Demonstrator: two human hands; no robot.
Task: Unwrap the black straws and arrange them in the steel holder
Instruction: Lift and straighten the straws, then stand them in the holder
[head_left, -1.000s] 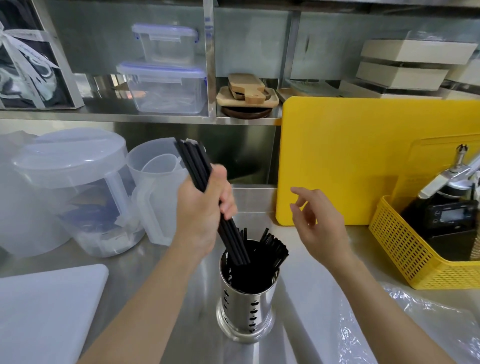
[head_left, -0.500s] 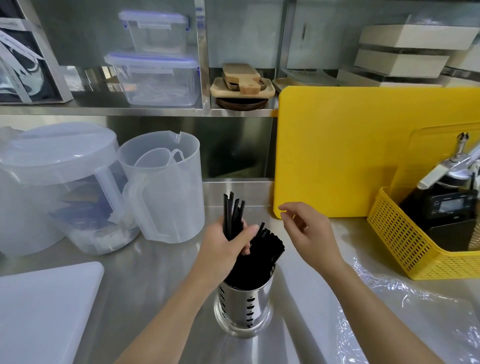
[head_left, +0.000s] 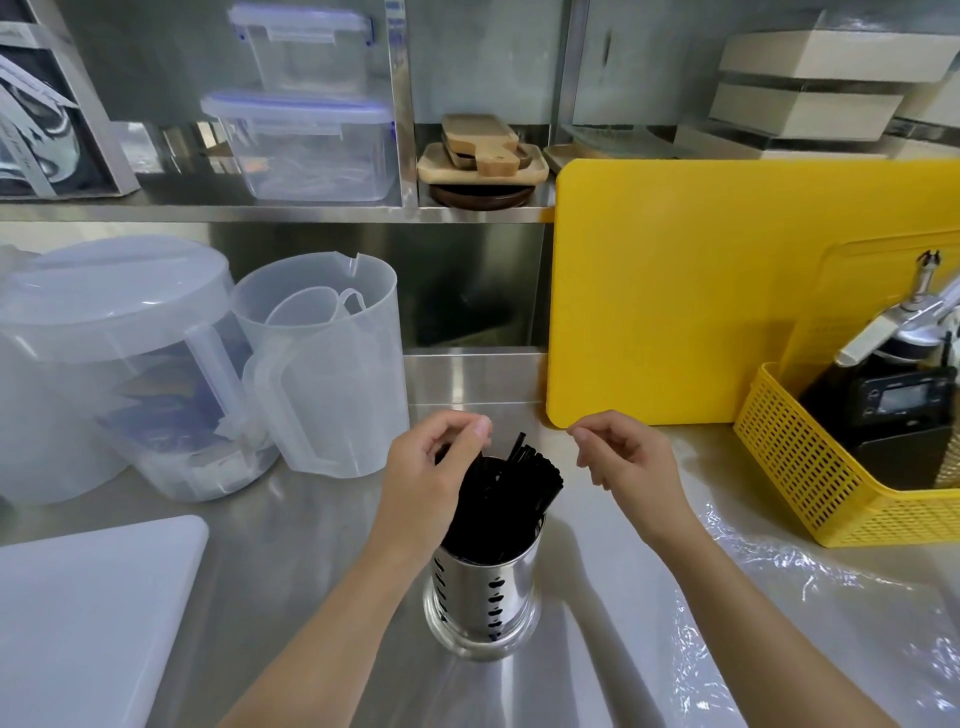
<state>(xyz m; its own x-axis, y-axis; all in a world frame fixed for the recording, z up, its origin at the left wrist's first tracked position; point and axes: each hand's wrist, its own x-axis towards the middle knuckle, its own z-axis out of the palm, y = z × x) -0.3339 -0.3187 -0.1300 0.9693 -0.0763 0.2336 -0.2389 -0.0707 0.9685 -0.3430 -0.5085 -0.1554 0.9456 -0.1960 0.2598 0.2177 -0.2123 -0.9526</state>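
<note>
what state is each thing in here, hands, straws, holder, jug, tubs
black straws, unwrapped, standing in the steel holder, leaning right
steel holder, upright, full
left hand, fingers curled over the black straws; grip unclear
right hand, fingers curled, holding nothing
jug, upright, lidless, smaller cup inside
big tub, lid on
shelf boxes, stacked, lids on
yellow board, standing on edge

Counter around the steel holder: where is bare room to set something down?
Bare steel lies between the white board and the steel holder, and behind the holder between the clear jug and yellow cutting board. Crowded: plastic film covers the right, up to the yellow basket.
</note>
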